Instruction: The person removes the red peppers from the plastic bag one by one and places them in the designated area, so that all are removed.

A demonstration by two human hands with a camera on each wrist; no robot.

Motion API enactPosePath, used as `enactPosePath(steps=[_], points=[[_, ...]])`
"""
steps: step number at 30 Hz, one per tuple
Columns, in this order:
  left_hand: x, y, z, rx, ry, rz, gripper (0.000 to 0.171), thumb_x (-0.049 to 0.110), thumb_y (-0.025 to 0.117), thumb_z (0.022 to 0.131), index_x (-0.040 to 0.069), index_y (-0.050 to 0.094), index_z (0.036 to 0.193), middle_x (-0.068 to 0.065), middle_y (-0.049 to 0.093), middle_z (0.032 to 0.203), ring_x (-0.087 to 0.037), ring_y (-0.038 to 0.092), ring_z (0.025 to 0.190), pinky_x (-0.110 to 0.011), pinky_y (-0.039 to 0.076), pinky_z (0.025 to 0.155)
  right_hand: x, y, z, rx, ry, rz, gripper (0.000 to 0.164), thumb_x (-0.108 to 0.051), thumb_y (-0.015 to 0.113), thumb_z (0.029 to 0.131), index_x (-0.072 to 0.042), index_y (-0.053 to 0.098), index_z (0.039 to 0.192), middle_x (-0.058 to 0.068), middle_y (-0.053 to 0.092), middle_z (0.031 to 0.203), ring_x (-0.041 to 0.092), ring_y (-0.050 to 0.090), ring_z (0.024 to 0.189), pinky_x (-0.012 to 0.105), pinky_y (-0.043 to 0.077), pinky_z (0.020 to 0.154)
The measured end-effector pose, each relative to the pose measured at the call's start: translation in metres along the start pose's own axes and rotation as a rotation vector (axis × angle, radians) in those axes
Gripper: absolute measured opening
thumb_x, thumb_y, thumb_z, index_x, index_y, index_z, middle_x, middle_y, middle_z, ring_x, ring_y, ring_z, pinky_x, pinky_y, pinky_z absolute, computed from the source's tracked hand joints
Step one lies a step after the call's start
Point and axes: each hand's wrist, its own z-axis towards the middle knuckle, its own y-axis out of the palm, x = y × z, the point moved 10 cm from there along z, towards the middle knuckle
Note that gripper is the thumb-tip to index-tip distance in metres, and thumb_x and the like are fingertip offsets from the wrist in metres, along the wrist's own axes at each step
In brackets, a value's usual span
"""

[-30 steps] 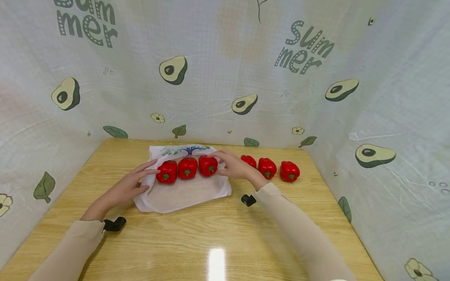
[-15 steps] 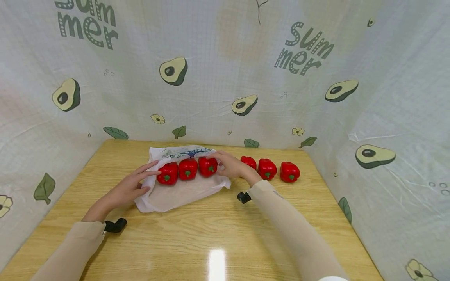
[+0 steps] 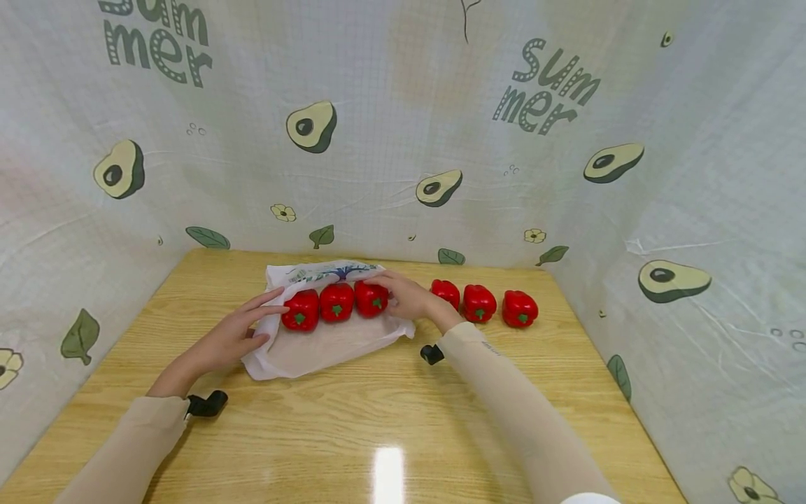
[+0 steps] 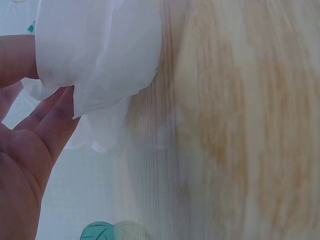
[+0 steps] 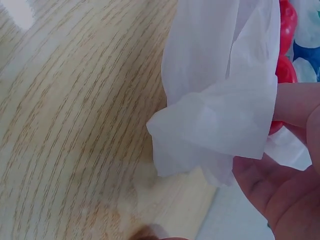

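A thin white plastic bag [image 3: 327, 348] with a blue and green print lies on the wooden table, its mouth spread. Three red bell peppers [image 3: 336, 302] sit side by side in its mouth. My left hand [image 3: 229, 336] holds the bag's left edge, with fingertips by the leftmost pepper. In the left wrist view, the bag film [image 4: 100, 55] hangs between thumb and fingers. At the right edge my right hand [image 3: 406, 297] grips the bag beside the rightmost pepper. Its film [image 5: 220, 120] partly covers those fingers in the right wrist view, where I see the peppers' red behind it.
Three more red bell peppers [image 3: 480, 303] stand in a row to the right of the bag. A pale curtain [image 3: 378, 126] printed with avocados encloses the table [image 3: 302, 434] at the back and sides.
My right hand has shifted slightly left and in towards the rightmost pepper, drawing the bag's right edge with it. The left hand stays nearly still.
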Motion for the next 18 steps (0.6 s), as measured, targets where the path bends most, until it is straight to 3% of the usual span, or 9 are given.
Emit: enactPosePath(steps=[6,18], points=[[0.000,0.001,0.000,-0.006,-0.006,-0.022,0.057,-0.008,0.073,0.094,0.010,0.060,0.148,-0.012,0.026,0.175,-0.049,0.032,0.153,-0.053,0.058,0.098,-0.001,0.002,0.000,0.006,0.041,-0.022,0.072,0.009,0.071,0.093,-0.019,0.052,0.157,0.007,0.043,0.153,0.023,0.058,0.113,0.029,0.056,0.085],[0.003,0.000,-0.001,-0.001,0.004,-0.011,0.058,-0.008,0.074,0.094,0.010,0.061,0.147,-0.012,0.026,0.175,-0.049,0.034,0.152,-0.051,0.059,0.097,0.001,0.014,-0.002,-0.006,0.063,-0.131,0.076,0.001,0.078,0.093,-0.023,0.048,0.158,0.003,0.040,0.160,0.025,0.060,0.115,0.035,0.057,0.094]])
